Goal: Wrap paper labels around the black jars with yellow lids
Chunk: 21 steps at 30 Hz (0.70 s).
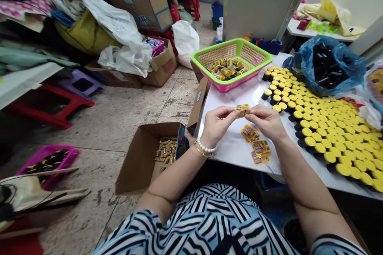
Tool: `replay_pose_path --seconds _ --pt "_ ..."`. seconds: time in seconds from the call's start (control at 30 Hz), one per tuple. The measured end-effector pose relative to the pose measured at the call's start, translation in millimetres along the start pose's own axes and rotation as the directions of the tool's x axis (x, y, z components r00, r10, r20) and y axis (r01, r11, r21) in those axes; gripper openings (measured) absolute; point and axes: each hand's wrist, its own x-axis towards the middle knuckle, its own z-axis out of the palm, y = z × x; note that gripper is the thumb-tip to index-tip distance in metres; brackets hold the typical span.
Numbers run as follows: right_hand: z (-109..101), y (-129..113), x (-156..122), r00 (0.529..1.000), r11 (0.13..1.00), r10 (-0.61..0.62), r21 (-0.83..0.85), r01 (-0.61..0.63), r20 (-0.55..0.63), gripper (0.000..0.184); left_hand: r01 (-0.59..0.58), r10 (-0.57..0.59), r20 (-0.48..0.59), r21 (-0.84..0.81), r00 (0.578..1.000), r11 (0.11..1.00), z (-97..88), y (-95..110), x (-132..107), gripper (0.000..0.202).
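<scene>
My left hand (217, 124) and my right hand (265, 120) pinch the two ends of one small yellow printed label (242, 109), held above the white table (236, 143). Both hands have their fingers closed on it. Just below my right hand lies a small pile of the same colourful labels (256, 145) on the table. To the right stands a large block of black tubes with yellow caps (326, 123), packed in rows. A green and pink basket (231, 50) at the table's far end holds several labelled tubes (225, 67).
A blue plastic bag of black tubes (326, 65) lies at the back right. An open cardboard box (143, 159) with small packed items sits on the floor left of the table. A pink tray (48, 161), stools, boxes and bags crowd the floor on the left.
</scene>
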Motion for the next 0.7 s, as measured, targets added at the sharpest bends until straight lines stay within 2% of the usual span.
replay_pose_path --seconds 0.17,0.27,0.3,0.37,0.43,0.5,0.57,0.63,0.7 --pt "-3.3 -4.2 -1.6 0.993 0.980 -0.093 -0.169 0.104 0.070 0.020 0.087 -0.085 0.075 -0.018 0.994 0.996 -1.9 -1.7 7.5 0.028" --pt "-18.3 -8.9 1.5 0.989 0.921 -0.146 -0.365 0.136 0.000 0.027 0.199 -0.187 0.102 -0.116 0.977 0.973 -6.4 -9.5 14.9 0.031" --pt "-23.2 -8.0 3.1 0.986 0.871 -0.159 -0.478 0.113 -0.057 0.031 0.240 -0.227 0.097 -0.158 0.969 0.958 -7.8 -12.7 17.6 0.033" --pt "-29.4 -1.4 6.4 0.977 0.707 -0.153 -0.707 0.004 -0.147 0.040 0.316 -0.303 0.089 -0.229 0.949 0.921 -10.2 -19.1 23.0 0.039" --pt "-30.0 9.1 9.2 0.988 0.531 -0.062 -0.842 -0.089 -0.143 0.041 0.378 -0.361 0.110 -0.263 0.926 0.888 -11.7 -24.8 27.7 0.044" --pt "-28.1 19.4 11.1 0.995 0.454 0.064 -0.885 -0.102 -0.082 0.036 0.426 -0.401 0.145 -0.293 0.905 0.856 -12.7 -29.6 31.6 0.043" --pt "-27.6 26.4 12.1 0.993 0.478 0.115 -0.877 -0.050 0.006 0.036 0.461 -0.430 0.166 -0.337 0.887 0.821 -13.4 -33.0 34.6 0.038" --pt "-30.2 29.8 12.5 0.990 0.544 0.107 -0.839 0.023 0.096 0.038 0.483 -0.452 0.175 -0.380 0.875 0.789 -14.1 -35.1 36.7 0.035" --pt "-34.1 30.0 12.8 0.988 0.618 0.084 -0.784 0.052 0.132 0.040 0.497 -0.468 0.177 -0.401 0.866 0.769 -14.8 -36.0 37.7 0.033"
